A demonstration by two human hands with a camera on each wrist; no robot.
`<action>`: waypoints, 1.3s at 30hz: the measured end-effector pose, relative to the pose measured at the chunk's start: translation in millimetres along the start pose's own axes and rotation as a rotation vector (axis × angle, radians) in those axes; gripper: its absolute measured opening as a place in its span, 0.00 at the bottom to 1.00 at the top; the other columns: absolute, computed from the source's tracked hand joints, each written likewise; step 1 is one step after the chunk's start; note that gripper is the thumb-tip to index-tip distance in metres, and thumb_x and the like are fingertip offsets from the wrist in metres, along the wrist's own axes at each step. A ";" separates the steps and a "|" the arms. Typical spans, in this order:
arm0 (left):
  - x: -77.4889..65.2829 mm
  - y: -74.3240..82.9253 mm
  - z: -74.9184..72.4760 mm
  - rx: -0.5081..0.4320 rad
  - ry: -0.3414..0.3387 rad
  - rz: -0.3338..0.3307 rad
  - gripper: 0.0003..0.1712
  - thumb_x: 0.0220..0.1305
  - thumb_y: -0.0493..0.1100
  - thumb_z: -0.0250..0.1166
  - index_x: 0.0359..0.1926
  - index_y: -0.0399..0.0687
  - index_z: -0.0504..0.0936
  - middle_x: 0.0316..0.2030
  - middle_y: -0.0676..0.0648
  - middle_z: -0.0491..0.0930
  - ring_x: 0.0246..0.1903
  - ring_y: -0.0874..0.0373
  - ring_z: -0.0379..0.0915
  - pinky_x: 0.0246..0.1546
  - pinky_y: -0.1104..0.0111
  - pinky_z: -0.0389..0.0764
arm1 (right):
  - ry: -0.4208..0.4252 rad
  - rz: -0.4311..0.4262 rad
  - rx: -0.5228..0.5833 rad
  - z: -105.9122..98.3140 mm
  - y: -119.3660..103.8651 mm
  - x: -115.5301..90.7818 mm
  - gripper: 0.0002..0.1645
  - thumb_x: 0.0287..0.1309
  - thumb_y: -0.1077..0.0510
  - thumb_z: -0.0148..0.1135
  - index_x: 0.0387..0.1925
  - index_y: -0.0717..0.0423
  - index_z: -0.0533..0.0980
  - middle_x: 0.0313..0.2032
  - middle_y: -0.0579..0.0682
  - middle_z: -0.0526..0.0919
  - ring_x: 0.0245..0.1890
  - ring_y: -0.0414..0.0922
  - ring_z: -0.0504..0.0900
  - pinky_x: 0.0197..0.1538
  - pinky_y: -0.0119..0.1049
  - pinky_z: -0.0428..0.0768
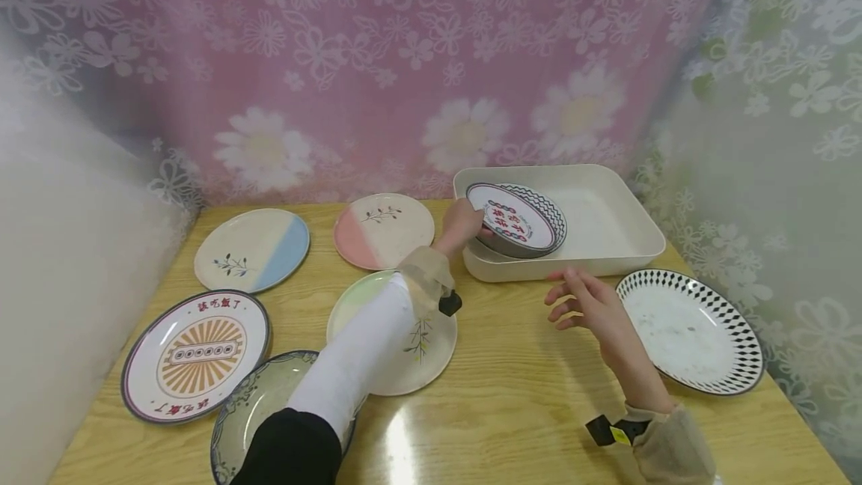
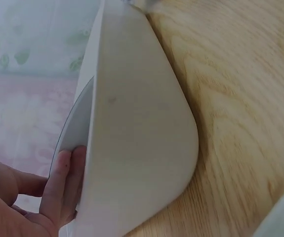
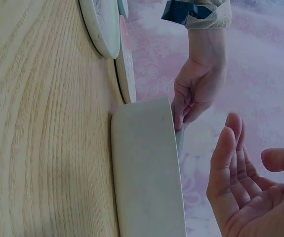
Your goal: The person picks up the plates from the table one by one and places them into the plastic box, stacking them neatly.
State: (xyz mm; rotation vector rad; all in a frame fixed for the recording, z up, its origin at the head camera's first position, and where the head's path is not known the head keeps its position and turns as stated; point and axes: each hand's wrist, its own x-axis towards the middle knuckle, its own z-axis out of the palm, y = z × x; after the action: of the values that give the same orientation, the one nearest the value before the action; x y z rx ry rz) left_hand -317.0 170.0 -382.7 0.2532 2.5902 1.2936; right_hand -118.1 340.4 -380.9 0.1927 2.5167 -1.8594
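Observation:
My left hand pinches the left rim of a white plate with red characters and a dark edge. The plate sits tilted in the left part of a cream rectangular bin. Behind it shows a second dish with a black zigzag pattern; the rest of that one is covered. In the left wrist view, the fingers lie against the plate's underside, just inside the bin wall. My right hand hovers in front of the bin, holding nothing, its fingers loosely bent.
Left on the wooden table lie a blue-and-cream plate, a pink-and-cream plate, a green-and-cream plate, an orange-patterned plate and a grey-green dish. A black-diamond-rimmed plate is at right. A floral curtain hangs behind.

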 end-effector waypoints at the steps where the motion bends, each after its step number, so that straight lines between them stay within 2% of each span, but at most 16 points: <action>1: 1.5 -0.9 -0.6 0.039 0.000 -0.003 0.17 0.77 0.41 0.55 0.50 0.30 0.81 0.37 0.40 0.88 0.43 0.51 0.86 0.51 0.64 0.78 | 0.000 -0.001 0.000 0.8 0.0 -0.1 0.29 0.79 0.40 0.41 0.56 0.59 0.74 0.34 0.44 0.83 0.31 0.44 0.85 0.35 0.40 0.86; 3: 4.4 -2.3 -1.9 0.127 -0.005 -0.001 0.17 0.77 0.42 0.55 0.51 0.30 0.81 0.40 0.40 0.87 0.44 0.50 0.84 0.51 0.64 0.78 | -0.001 -0.001 -0.004 1.5 0.0 0.0 0.30 0.79 0.40 0.41 0.57 0.60 0.74 0.34 0.44 0.83 0.31 0.45 0.85 0.35 0.41 0.86; 5: 7.3 -4.2 -2.1 0.226 -0.024 0.028 0.18 0.78 0.44 0.54 0.50 0.32 0.82 0.42 0.41 0.86 0.44 0.50 0.83 0.50 0.64 0.79 | -0.002 -0.001 -0.010 2.1 0.1 0.3 0.30 0.79 0.40 0.41 0.57 0.61 0.74 0.34 0.44 0.83 0.31 0.45 0.86 0.35 0.41 0.86; 10: 11.0 -5.1 -2.3 0.406 -0.052 0.098 0.16 0.77 0.43 0.55 0.46 0.34 0.83 0.46 0.42 0.85 0.45 0.51 0.81 0.49 0.64 0.80 | -0.015 -0.007 -0.002 3.4 0.1 0.9 0.30 0.79 0.40 0.41 0.57 0.61 0.74 0.34 0.45 0.83 0.30 0.45 0.85 0.35 0.41 0.86; 16: 10.6 -1.8 2.1 0.491 -0.026 0.139 0.10 0.70 0.36 0.57 0.39 0.38 0.84 0.43 0.42 0.85 0.45 0.51 0.82 0.51 0.64 0.80 | -0.015 -0.003 -0.008 2.3 2.1 0.3 0.32 0.78 0.38 0.42 0.58 0.62 0.73 0.35 0.46 0.83 0.30 0.45 0.85 0.35 0.42 0.86; 20: 10.5 -1.0 5.5 0.531 0.007 0.178 0.10 0.68 0.34 0.57 0.36 0.40 0.85 0.43 0.42 0.86 0.46 0.51 0.81 0.52 0.65 0.79 | -0.006 0.004 -0.015 1.0 3.4 -0.4 0.34 0.78 0.38 0.42 0.59 0.64 0.72 0.35 0.46 0.82 0.31 0.46 0.85 0.35 0.42 0.86; 23: 10.1 -0.5 8.3 0.544 0.018 0.191 0.11 0.69 0.34 0.56 0.38 0.39 0.85 0.44 0.41 0.86 0.47 0.50 0.81 0.54 0.65 0.79 | -0.006 0.013 -0.011 0.0 3.4 -1.3 0.33 0.78 0.38 0.42 0.58 0.63 0.73 0.34 0.46 0.82 0.31 0.46 0.85 0.35 0.42 0.86; 24: 9.8 -0.1 9.5 0.536 0.017 0.180 0.11 0.69 0.34 0.55 0.43 0.34 0.84 0.44 0.41 0.86 0.47 0.50 0.82 0.55 0.66 0.79 | -0.010 0.014 -0.010 -0.2 3.3 -1.8 0.32 0.78 0.38 0.42 0.58 0.62 0.73 0.34 0.46 0.82 0.31 0.46 0.85 0.35 0.42 0.86; 26: 9.8 0.6 11.4 0.572 0.003 0.174 0.15 0.71 0.35 0.55 0.51 0.30 0.82 0.50 0.37 0.84 0.50 0.49 0.82 0.57 0.67 0.78 | -0.017 0.014 -0.006 -0.4 3.1 -2.7 0.31 0.78 0.39 0.42 0.57 0.61 0.73 0.34 0.46 0.82 0.31 0.46 0.85 0.35 0.41 0.86; 28: 10.1 1.6 13.1 0.626 -0.032 0.169 0.16 0.70 0.36 0.59 0.54 0.30 0.81 0.52 0.37 0.83 0.52 0.49 0.82 0.59 0.66 0.78 | -0.021 0.011 -0.002 -0.4 3.1 -3.2 0.31 0.78 0.39 0.42 0.57 0.62 0.73 0.34 0.46 0.82 0.30 0.46 0.85 0.35 0.42 0.86; 30: 10.4 2.8 14.2 0.701 -0.064 0.180 0.18 0.67 0.38 0.64 0.55 0.32 0.82 0.52 0.39 0.84 0.53 0.50 0.81 0.59 0.66 0.78 | -0.026 0.006 0.001 -0.4 3.0 -3.5 0.31 0.79 0.39 0.42 0.58 0.63 0.73 0.34 0.46 0.82 0.30 0.45 0.85 0.35 0.41 0.86; 32: 11.2 3.4 15.0 0.752 -0.095 0.198 0.14 0.64 0.38 0.68 0.50 0.39 0.85 0.51 0.42 0.85 0.52 0.51 0.80 0.59 0.65 0.77 | -0.023 0.008 0.001 -0.4 3.3 -3.3 0.33 0.78 0.39 0.42 0.59 0.64 0.72 0.34 0.46 0.82 0.30 0.45 0.85 0.35 0.41 0.86; 34: 11.3 3.6 15.9 0.777 -0.110 0.205 0.14 0.62 0.39 0.70 0.49 0.42 0.85 0.48 0.45 0.86 0.51 0.52 0.81 0.57 0.65 0.78 | -0.019 0.010 0.001 -0.1 3.5 -3.2 0.34 0.78 0.39 0.42 0.60 0.66 0.71 0.34 0.46 0.82 0.31 0.47 0.85 0.35 0.41 0.86; 39: 11.1 1.8 18.9 0.752 -0.118 0.176 0.12 0.66 0.39 0.66 0.49 0.42 0.84 0.47 0.43 0.86 0.50 0.50 0.80 0.52 0.64 0.82 | -0.019 0.013 -0.014 -0.2 4.7 -3.4 0.34 0.78 0.39 0.42 0.60 0.66 0.71 0.35 0.47 0.82 0.33 0.55 0.86 0.35 0.41 0.86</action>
State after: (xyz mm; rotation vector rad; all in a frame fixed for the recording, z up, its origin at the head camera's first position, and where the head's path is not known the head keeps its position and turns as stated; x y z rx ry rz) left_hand -322.2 188.4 -393.7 0.6675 2.8728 0.2665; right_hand -114.2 341.7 -385.1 0.1901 2.5094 -1.8296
